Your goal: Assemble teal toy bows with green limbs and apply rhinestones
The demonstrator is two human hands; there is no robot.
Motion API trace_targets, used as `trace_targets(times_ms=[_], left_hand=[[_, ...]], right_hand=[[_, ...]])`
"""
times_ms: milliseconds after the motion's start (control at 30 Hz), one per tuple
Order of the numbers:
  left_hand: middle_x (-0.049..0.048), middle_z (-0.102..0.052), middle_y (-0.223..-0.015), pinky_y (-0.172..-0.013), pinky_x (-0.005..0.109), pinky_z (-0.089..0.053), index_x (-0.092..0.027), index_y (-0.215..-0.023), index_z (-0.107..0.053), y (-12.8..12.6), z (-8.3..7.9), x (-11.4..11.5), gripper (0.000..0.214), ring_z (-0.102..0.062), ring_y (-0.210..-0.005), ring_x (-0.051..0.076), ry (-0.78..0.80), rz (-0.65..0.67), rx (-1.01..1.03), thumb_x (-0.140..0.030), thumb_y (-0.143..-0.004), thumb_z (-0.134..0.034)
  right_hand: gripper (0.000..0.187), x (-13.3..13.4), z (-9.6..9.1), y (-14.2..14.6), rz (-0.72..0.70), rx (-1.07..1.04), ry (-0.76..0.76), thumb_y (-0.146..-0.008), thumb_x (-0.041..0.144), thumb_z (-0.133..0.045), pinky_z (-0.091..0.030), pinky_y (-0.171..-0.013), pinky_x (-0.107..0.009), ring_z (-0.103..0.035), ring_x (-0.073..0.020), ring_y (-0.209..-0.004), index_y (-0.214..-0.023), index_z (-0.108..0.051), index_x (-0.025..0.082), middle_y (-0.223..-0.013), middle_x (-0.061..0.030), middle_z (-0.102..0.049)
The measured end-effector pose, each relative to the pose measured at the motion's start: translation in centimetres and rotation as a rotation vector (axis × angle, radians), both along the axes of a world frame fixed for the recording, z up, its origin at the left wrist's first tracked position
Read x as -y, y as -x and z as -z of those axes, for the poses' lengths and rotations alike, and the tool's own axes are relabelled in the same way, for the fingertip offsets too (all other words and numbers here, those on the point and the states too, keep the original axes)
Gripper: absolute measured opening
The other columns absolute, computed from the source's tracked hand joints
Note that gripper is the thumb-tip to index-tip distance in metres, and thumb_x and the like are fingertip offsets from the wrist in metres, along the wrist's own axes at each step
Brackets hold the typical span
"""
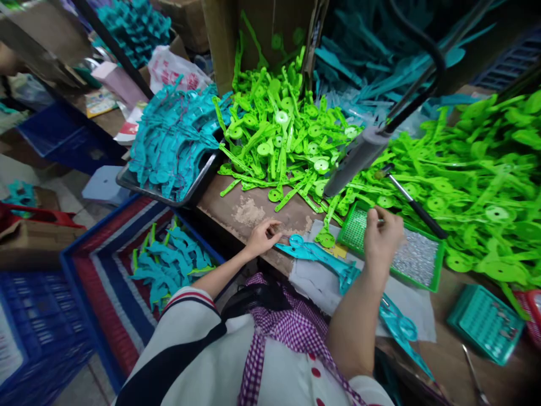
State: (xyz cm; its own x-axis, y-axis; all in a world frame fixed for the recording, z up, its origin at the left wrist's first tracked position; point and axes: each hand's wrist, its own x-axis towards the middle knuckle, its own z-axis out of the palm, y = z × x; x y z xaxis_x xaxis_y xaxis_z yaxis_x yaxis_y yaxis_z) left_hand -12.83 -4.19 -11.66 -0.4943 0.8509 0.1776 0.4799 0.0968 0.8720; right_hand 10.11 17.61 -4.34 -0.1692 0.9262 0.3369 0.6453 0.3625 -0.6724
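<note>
My left hand point(262, 238) is loosely curled at the table's front edge, thumb and fingers slightly apart, with nothing visible between them. Just to its right lies the end of a long teal plastic part point(313, 252), which stretches across a white cloth point(310, 277) and passes behind my right forearm. My right hand point(382, 237) is raised over a green basket point(436, 276) of small silvery metal pieces point(416, 256). Its fingers are pinched together; whatever they hold is too small or hidden to make out. A bright green plastic piece point(325, 238) lies between my hands.
Bright green parts point(279, 129) are heaped along the back and right. A hammer point(416, 206) rests against them. Teal parts fill a black tray point(180, 200) at left. A grey rod-shaped fixture point(359, 160) hangs over the table. A teal basket point(486, 324) stands right.
</note>
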Motion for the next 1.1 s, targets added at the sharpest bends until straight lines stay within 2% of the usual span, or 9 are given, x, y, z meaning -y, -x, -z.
trace_targets(times_ms=[167,333,433,500,567,667,800,933,1100], left_hand=[[0.0031,-0.07,-0.096,-0.072,0.027,-0.054,-0.018,-0.112,-0.069,-0.3,0.0,0.6,0.031,-0.065,-0.071,0.012,-0.035,-0.012,0.013,-0.023,-0.081,-0.072],[0.0035,-0.07,-0.097,-0.067,0.025,-0.054,-0.019,-0.111,-0.067,1.5,-1.0,-0.2,0.025,-0.064,-0.072,0.011,-0.053,-0.056,0.022,-0.03,-0.089,-0.068],[0.0057,-0.068,-0.101,-0.076,0.029,-0.056,-0.021,-0.112,-0.066,5.5,-3.3,-4.0,0.023,-0.065,-0.082,0.015,-0.158,-0.157,-0.155,-0.035,-0.095,-0.062],[0.0101,-0.065,-0.113,-0.096,0.038,-0.053,-0.021,-0.119,-0.063,8.9,-4.9,-8.0,0.029,-0.064,-0.107,0.023,-0.203,-0.248,-0.322,-0.039,-0.096,-0.063],[0.0155,-0.058,-0.131,-0.112,0.047,-0.042,-0.02,-0.129,-0.06,12.1,-6.2,-12.1,0.048,-0.051,-0.133,0.031,-0.155,-0.358,-0.421,-0.046,-0.09,-0.071],[0.0196,-0.055,-0.137,-0.114,0.05,-0.039,-0.017,-0.134,-0.058,15.3,-7.0,-16.1,0.067,-0.048,-0.137,0.037,-0.001,-0.396,-0.395,-0.053,-0.082,-0.079],[0.0169,-0.064,-0.121,-0.108,0.046,-0.044,-0.015,-0.116,-0.068,16.3,-6.9,-16.3,0.055,-0.06,-0.119,0.033,-0.006,-0.321,-0.309,-0.048,-0.075,-0.086],[0.0109,-0.069,-0.11,-0.104,0.042,-0.048,-0.017,-0.103,-0.069,15.0,-7.0,-15.0,0.047,-0.064,-0.11,0.027,-0.149,-0.38,-0.124,-0.041,-0.069,-0.09],[0.0066,-0.069,-0.108,-0.093,0.035,-0.056,-0.017,-0.11,-0.06,12.2,-8.0,-14.3,0.032,-0.071,-0.1,0.018,-0.24,-0.292,0.616,-0.038,-0.089,-0.071]], right_hand=[[0.044,0.6,-2.4,4.7,-0.049,-0.318,-0.065,-0.095,0.055,-0.054,-0.05,-0.09,-0.043,-0.063,-0.0258,-0.1,-0.109,-0.073,0.017,-0.104,-0.0113,-0.065],[0.036,5.7,-1.3,-0.2,-0.106,-0.274,0.095,-0.093,0.05,-0.061,-0.051,-0.082,-0.039,-0.065,-0.0229,-0.09,-0.099,-0.075,0.018,-0.096,-0.0088,-0.071],[0.03,9.4,-0.7,-1.3,-0.251,-0.241,0.135,-0.095,0.046,-0.062,-0.053,-0.08,-0.037,-0.067,-0.0217,-0.088,-0.097,-0.076,0.019,-0.094,-0.0083,-0.073],[0.027,11.2,-0.5,-0.4,-0.416,-0.218,0.143,-0.097,0.042,-0.06,-0.054,-0.08,-0.036,-0.068,-0.0211,-0.088,-0.096,-0.076,0.02,-0.094,-0.0079,-0.073],[0.026,12.1,-0.2,0.7,-0.547,-0.155,0.13,-0.099,0.04,-0.058,-0.054,-0.083,-0.037,-0.069,-0.0213,-0.091,-0.099,-0.076,0.021,-0.095,-0.0078,-0.073],[0.024,12.9,0.5,0.6,-0.618,-0.087,0.109,-0.1,0.038,-0.057,-0.054,-0.084,-0.037,-0.07,-0.0214,-0.092,-0.106,-0.075,0.023,-0.097,-0.0073,-0.074],[0.019,14.6,1.4,-3.3,-0.594,-0.102,0.18,-0.1,0.032,-0.058,-0.058,-0.081,-0.034,-0.073,-0.0209,-0.09,-0.103,-0.075,0.024,-0.096,-0.0062,-0.075],[0.016,16.9,1.9,-6.8,-0.653,-0.098,0.264,-0.099,0.029,-0.059,-0.061,-0.072,-0.034,-0.074,-0.0229,-0.084,-0.099,-0.075,0.024,-0.091,-0.0071,-0.075],[0.018,17.6,2.1,-7.7,-0.837,-0.02,0.268,-0.1,0.027,-0.057,-0.061,-0.07,-0.033,-0.074,-0.0212,-0.081,-0.103,-0.074,0.025,-0.089,-0.0057,-0.075]])
